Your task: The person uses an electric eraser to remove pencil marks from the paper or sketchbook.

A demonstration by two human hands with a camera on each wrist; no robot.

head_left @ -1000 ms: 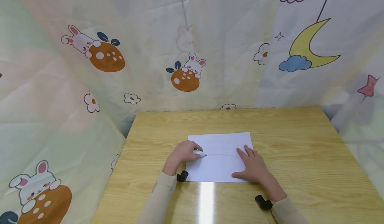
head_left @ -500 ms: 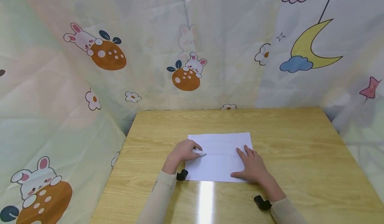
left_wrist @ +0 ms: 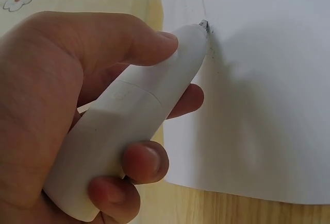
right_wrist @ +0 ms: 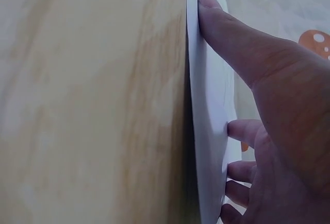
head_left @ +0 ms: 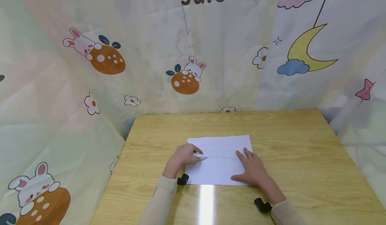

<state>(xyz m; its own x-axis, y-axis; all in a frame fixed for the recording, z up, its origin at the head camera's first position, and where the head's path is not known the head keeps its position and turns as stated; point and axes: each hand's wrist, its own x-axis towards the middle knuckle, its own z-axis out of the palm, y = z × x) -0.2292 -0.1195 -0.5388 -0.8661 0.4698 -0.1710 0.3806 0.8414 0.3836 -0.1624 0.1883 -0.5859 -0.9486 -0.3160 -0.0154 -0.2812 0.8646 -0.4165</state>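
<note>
A white sheet of paper [head_left: 217, 173] lies on the wooden table, with a faint thin line [head_left: 222, 157] running across it. My left hand [head_left: 183, 155] grips a fat white electric eraser [left_wrist: 136, 103], thumb on top and fingers curled round its body. Its small grey tip [left_wrist: 204, 26] meets the paper at the left end of the line, and dark crumbs lie beside it. On the sheet's right side, my right hand [head_left: 254, 170] presses down with spread fingers. In the right wrist view, the paper's near edge [right_wrist: 198, 105] stands slightly off the table under that hand.
The wooden table [head_left: 301, 158] extends around the sheet on all sides. A printed cloth [head_left: 223, 71] with rabbits and a moon hangs behind it and at the sides. Black wrist cameras, one near the left cuff [head_left: 183, 179] and one near the right cuff [head_left: 262, 205], sit above the tabletop.
Both hands, the electric eraser and the paper keep nearly the same places relative to each other. The head view has shifted slightly.
</note>
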